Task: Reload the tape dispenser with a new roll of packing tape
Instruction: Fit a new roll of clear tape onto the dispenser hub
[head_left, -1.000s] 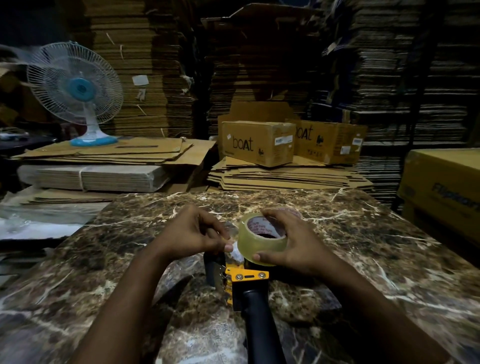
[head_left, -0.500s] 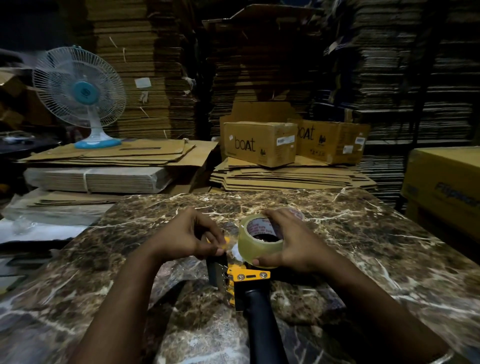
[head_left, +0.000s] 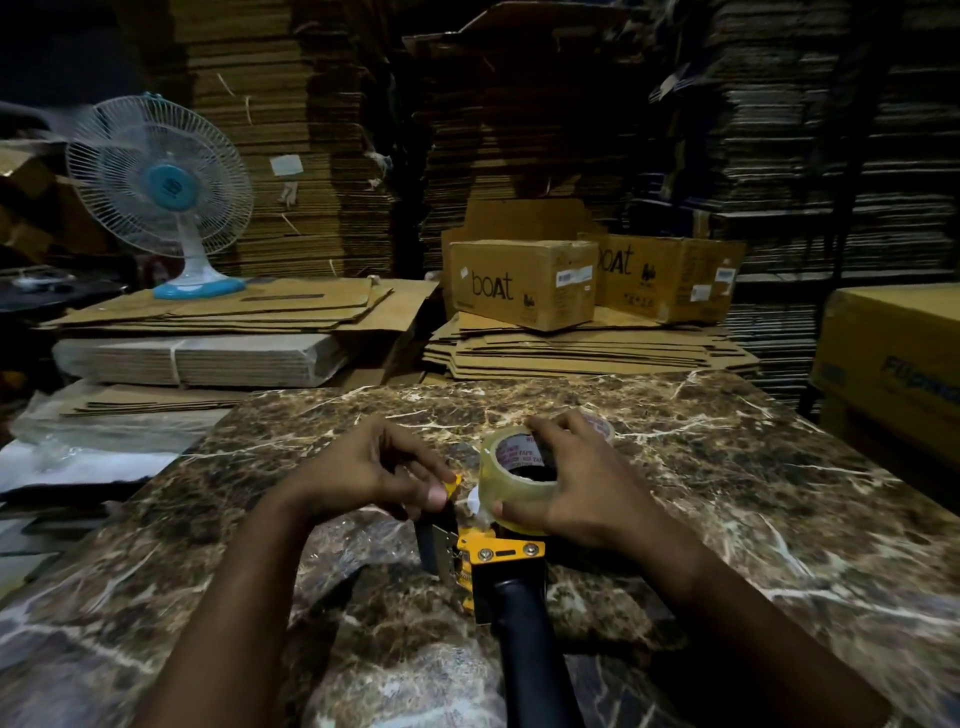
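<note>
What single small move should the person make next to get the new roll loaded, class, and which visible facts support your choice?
Probably draw the loose tape end down through the dispenser's front. The right hand grips the tape roll, which sits at the head of the tape dispenser, while the left hand pinches a small yellow tab beside it. Whether the roll is fully seated on its hub is hidden.

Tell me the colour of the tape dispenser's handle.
Black handle, seen in the head view, below the yellow frame.
</note>
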